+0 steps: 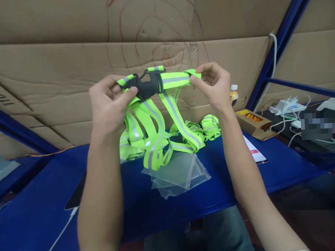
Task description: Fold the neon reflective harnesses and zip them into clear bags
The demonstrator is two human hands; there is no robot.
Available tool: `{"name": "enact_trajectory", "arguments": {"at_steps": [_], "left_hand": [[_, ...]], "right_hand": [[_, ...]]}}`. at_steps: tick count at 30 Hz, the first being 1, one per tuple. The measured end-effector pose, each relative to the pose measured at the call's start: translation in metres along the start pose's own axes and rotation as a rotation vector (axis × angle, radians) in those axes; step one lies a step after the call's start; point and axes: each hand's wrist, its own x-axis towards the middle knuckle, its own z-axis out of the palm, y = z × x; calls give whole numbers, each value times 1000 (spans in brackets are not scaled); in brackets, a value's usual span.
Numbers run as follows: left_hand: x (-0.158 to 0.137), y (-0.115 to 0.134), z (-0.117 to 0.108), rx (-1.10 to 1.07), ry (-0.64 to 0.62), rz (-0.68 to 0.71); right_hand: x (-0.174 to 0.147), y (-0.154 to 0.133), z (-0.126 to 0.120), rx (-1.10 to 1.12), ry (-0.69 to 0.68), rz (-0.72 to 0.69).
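A neon-yellow reflective strap harness (175, 80) with grey stripes is stretched between my two hands above the blue table. My left hand (107, 100) grips it at the black plastic buckle (148, 85), thumb against the buckle's left end. Between thumb and fingers, my right hand (213, 83) pinches the strap on the buckle's right side. Loose loops of the harness hang below, down toward the tabletop. Behind them lie a rolled bundle of the same strap (211, 127) and more neon straps in clear plastic (131, 153). Several clear zip bags (178, 173) lie under the hanging loops.
Cardboard sheets (69, 70) with red drawn rings stand behind the blue table (172, 211). At right are a small open cardboard box (254, 124), a bottle (233, 94), a flat sheet or screen (254, 151) and tangled white cables. A dark device (77, 194) with a white cable lies left.
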Motion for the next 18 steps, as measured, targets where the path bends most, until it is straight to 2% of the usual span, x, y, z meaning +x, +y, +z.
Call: {"name": "enact_trajectory", "arguments": {"at_steps": [2, 5, 8, 11, 14, 16, 18], "left_hand": [[-1, -1, 3, -84, 6, -71], [-6, 3, 6, -21, -76, -22], [-12, 11, 7, 81, -175, 85], [-17, 21, 11, 165, -268, 154], [-19, 21, 14, 235, -287, 140], [-19, 14, 15, 236, -278, 95], [-17, 3, 14, 192, -284, 23]], "right_hand": [[2, 12, -1, -67, -49, 5], [2, 17, -1, -135, -104, -86], [0, 3, 3, -71, -149, -145], [-4, -17, 6, 6, -327, -154], [-7, -26, 7, -14, -479, -167], [-8, -26, 6, -76, -467, -182], [-8, -24, 7, -138, -373, -218]]}}
